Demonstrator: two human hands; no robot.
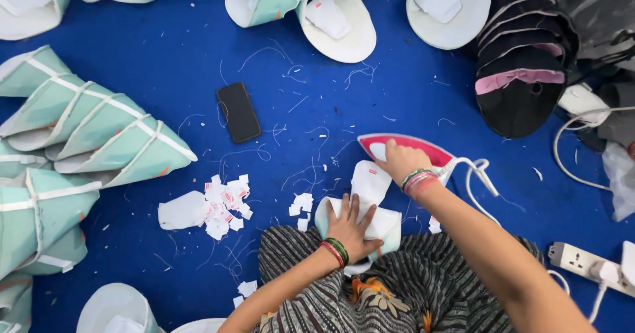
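My right hand (401,160) grips the handle of a red and white clothes iron (433,149) that rests on the blue cloth, its tip pointing left. My left hand (349,224) lies flat, fingers spread, on a white and mint fabric piece (387,224) at my lap. A white oval fabric tag (370,181) with a small red label lies just above that piece, next to the iron. Bangles ring both wrists.
A black phone (238,112) lies on the blue cloth (311,101). Stacks of mint hats (86,128) fill the left; black hats (522,62) sit top right. Small paper labels (221,206) are scattered at centre. A power strip (582,261) lies at right.
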